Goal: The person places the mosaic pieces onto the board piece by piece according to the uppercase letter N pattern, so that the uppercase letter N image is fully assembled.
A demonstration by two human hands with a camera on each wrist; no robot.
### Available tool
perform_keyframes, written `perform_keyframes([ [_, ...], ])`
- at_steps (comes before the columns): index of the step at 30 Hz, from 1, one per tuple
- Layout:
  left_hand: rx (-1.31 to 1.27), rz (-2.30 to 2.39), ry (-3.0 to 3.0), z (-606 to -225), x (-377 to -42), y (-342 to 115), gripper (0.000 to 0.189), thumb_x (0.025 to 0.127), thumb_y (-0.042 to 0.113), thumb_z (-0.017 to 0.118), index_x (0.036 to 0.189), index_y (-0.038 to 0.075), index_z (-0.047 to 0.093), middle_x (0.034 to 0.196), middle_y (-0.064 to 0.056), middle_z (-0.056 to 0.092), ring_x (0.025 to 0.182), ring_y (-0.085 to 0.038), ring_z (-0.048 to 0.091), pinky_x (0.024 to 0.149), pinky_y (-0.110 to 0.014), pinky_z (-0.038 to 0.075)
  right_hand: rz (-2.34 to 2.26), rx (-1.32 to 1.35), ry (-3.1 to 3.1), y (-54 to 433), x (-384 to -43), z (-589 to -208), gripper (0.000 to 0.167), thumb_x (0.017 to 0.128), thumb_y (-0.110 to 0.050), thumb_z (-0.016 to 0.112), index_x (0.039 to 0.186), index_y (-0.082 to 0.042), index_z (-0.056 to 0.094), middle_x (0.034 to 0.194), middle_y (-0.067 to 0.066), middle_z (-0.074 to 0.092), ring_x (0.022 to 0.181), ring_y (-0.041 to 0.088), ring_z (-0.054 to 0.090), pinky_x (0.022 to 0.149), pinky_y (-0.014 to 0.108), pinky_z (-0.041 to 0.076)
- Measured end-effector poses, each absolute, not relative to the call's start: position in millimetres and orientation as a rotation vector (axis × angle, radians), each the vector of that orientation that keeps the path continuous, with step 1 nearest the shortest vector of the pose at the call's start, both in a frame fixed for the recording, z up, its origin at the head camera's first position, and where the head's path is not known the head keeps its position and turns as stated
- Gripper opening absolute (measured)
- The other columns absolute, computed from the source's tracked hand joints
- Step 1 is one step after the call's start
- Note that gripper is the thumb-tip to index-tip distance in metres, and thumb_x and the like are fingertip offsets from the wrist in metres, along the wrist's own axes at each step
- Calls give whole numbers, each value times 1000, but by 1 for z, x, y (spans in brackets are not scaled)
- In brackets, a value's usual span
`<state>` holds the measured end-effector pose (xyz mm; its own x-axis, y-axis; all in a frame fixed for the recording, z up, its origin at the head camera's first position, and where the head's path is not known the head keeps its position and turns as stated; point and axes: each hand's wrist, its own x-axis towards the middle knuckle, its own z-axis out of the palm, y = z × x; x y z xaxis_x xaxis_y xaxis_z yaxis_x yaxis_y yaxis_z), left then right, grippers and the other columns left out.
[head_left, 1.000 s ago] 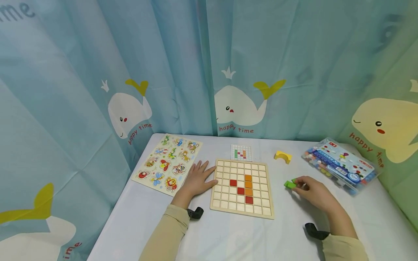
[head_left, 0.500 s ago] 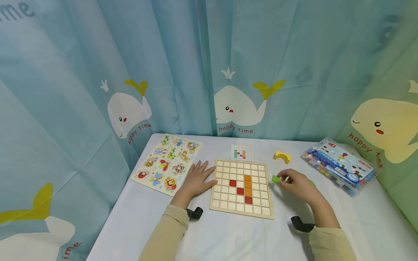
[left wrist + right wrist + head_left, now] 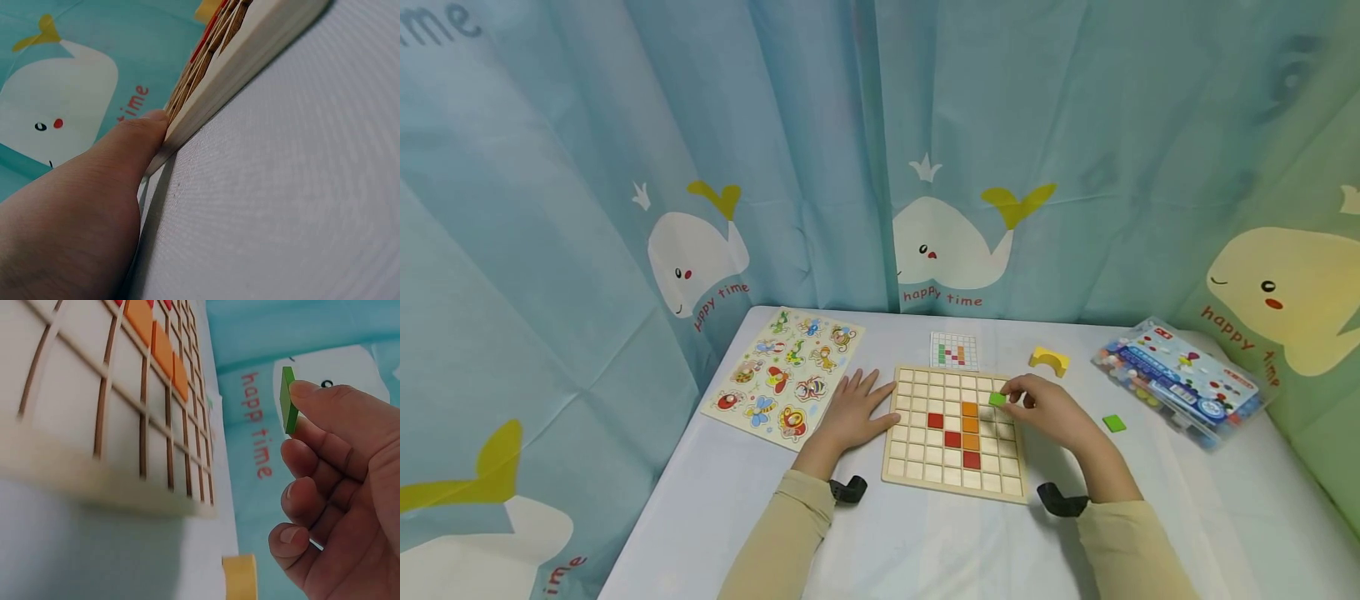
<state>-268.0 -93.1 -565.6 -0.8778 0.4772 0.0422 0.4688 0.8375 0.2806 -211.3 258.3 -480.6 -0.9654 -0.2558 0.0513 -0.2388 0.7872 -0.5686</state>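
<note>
A wooden grid board [image 3: 917, 483] lies mid-table, with red tiles [image 3: 952, 439] and orange tiles [image 3: 970, 425] set in some of its squares. My right hand [image 3: 1048, 410] pinches a green square tile [image 3: 997, 399] over the board's upper right part. In the right wrist view that green tile [image 3: 289, 400] stands on edge between thumb and index finger, the other fingers loosely curled. My left hand [image 3: 852, 411] lies flat with spread fingers at the board's left edge. The left wrist view shows its thumb against the board's side [image 3: 206, 106].
A second green tile [image 3: 1114, 423] lies right of the board. Behind the board are a pattern card [image 3: 954, 351] and a yellow arch block [image 3: 1049, 360]. An insect puzzle board [image 3: 760, 375] sits left, a clear box of colored pieces [image 3: 1183, 379] right. Curtains enclose the table.
My right hand has moved left from the table to above the board, carrying one green tile. Another green tile now lies on the table at right. The left hand has stayed still.
</note>
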Motion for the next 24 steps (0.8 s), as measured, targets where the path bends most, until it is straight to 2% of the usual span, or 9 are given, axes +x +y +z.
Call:
perform_keyframes([
  [24,751,415,2989,-570,-271,-93,70,94,72,39,155,37,32,166,-2,21,154,-33,12,125,-53,8,-957,-489,2840,201,-239,-488,21,91,-24,71,106,-10,67,93,1,62,81,16,53,72,30,48],
])
